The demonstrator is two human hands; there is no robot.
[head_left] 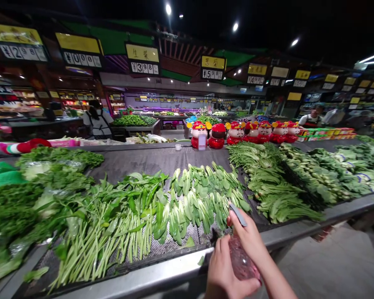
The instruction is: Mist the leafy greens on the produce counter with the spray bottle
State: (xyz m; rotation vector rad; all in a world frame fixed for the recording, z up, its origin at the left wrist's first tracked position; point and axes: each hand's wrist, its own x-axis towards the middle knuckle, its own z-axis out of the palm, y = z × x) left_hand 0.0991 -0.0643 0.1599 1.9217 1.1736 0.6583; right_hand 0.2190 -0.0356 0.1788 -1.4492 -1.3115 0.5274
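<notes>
Tilting at the front edge of the display stand (156, 272), a clear pinkish bottle (242, 261) is held in both hands. Its body is clasped from the left and below by the left hand (220, 265), the thumb being laid near the bottom. Its grey top (238, 216) is gripped by the right hand (246, 234), whose fingers are curled around it. Just beyond, rows of bok choy (202, 182) are spread from the middle of the stand toward that front edge. Long-stemmed greens (109, 226) are heaped beside them toward the left front corner, and curly greens (12, 203) are piled farther left. Leafy bunches (268, 187) are stacked on the right. Along the back edge, red figurines (216, 136) are lined up. A small loose leaf (201, 261) is seen on the front edge, near the left hand.
</notes>
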